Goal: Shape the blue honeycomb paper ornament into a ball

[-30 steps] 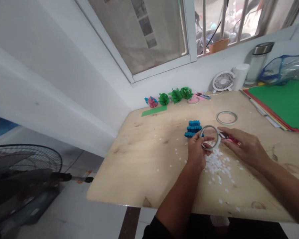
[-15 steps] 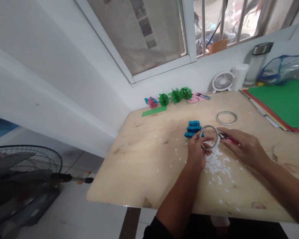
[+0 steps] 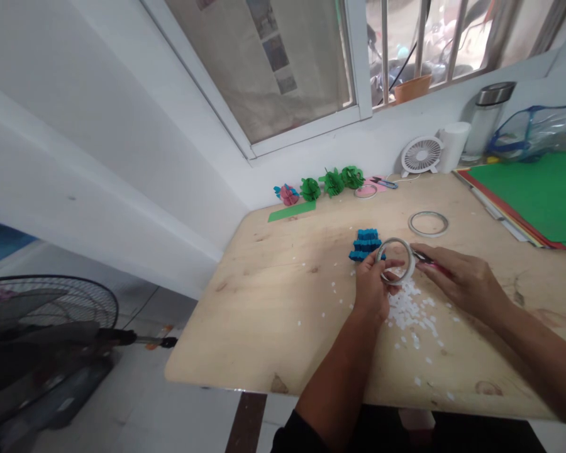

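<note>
My left hand [image 3: 371,292] grips a thin roll of double-sided tape [image 3: 411,263] by its left rim, fingers showing through the ring. Closed around a pair of small thread snips [image 3: 422,257] with a reddish-pink handle is my right hand [image 3: 471,277]. The dark blades meet or nearly meet the roll's right edge; exact contact is hard to make out. Small white paper scraps [image 3: 410,309] lie scattered on the table below the roll. Just behind my left hand sit several blue pleated paper pieces [image 3: 366,244].
Another tape roll [image 3: 429,224] lies farther back on the wooden table [image 3: 255,308]. Along the wall stand green paper shapes [image 3: 332,182], a pink-and-blue one [image 3: 288,194], blue-handled snips [image 3: 385,183] and a small white fan [image 3: 422,155]. Coloured sheets [image 3: 538,198] are stacked right.
The snips and my right hand have shifted very slightly at the roll's edge. My left hand and the tape roll stay in nearly the same place.
</note>
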A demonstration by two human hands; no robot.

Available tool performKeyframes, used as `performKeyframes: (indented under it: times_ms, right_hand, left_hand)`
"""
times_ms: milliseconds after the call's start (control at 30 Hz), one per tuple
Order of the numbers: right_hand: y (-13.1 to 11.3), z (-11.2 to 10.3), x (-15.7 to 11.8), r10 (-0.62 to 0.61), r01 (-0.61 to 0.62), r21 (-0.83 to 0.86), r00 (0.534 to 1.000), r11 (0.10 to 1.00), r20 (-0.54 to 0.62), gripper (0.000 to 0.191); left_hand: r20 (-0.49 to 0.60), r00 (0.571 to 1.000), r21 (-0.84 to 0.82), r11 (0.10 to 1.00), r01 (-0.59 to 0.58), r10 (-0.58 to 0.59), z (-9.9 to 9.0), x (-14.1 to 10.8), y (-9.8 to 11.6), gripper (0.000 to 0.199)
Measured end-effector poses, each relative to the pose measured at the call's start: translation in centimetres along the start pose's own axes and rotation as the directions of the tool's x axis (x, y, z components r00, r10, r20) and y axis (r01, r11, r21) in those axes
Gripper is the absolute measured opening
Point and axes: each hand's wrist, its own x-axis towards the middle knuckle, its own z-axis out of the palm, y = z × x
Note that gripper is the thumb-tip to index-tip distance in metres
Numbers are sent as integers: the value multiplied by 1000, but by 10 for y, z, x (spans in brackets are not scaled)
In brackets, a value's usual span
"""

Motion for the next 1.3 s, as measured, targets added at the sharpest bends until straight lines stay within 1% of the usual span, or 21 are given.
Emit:
performKeyframes:
  times_ms: [133,400,533,667,833,1033,1133,1300]
  right_hand:
    - [-3,-1,2,-20,20,-4,1000,1000,-14,34]
    - [-3,-1,1,-6,6,-17,1000,1000,-5,29]
    - [-3,-1,1,17,-18,-24,999,1000,-28,32]
    - [-1,-2,0,-7,5,-23,998,1000,-68,39]
    - [0,-2,0,-14,14,6,999,1000,-49,43]
    - [-2,-2,2,-30,30,-9,999,1000,-43,40]
    - [-1,-2,3,-36,36,-13,999,999,-39,39]
    - [0,-1,2,-25,25,-2,999,1000,-29,39]
  left_hand:
    - [8,1000,-18,1000,-9,9,-1,1,-2,42]
    - [24,1000,-11,1000,-10,10,-1,1,-1,41]
    - [8,1000,-5,1000,6,-6,0,-1,1,40]
    - [-2,1000,-24,1000,10,-10,0,-2,2,37]
    - [-16,1000,-34,999,10,-11,-1,-2,2,34]
    - [25,1000,-63,998,-1,3,-3,1,-1,35]
    - [36,999,-69,998,14,-12,-3,1,-1,35]
    - [17,999,-40,998,41,-40,-1,-1,1,38]
